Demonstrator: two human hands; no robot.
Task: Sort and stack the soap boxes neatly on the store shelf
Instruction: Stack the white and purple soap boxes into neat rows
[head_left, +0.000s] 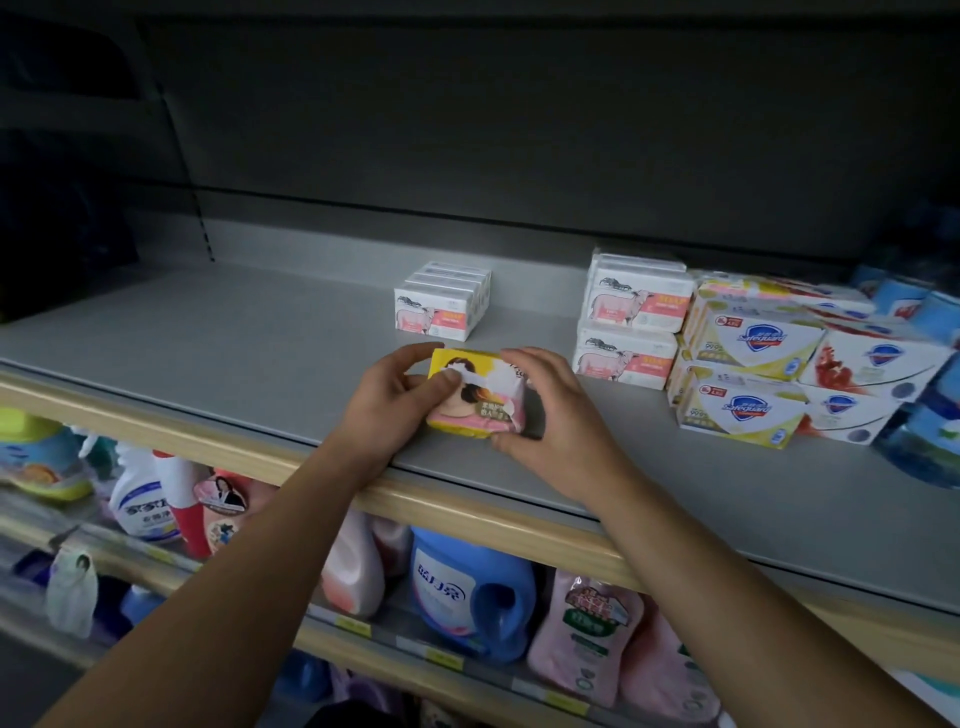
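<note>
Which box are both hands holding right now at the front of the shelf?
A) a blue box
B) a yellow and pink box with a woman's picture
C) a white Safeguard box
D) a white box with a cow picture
B: the left hand and the right hand grip the yellow and pink box from either side, while the cow-print boxes and the Safeguard boxes sit untouched further back.

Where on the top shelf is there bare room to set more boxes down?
Bare shelf runs left of the small white box stack, and between it and the taller white stack. The right end is crowded with Safeguard boxes. Both hands hold the yellow box up front.
</note>
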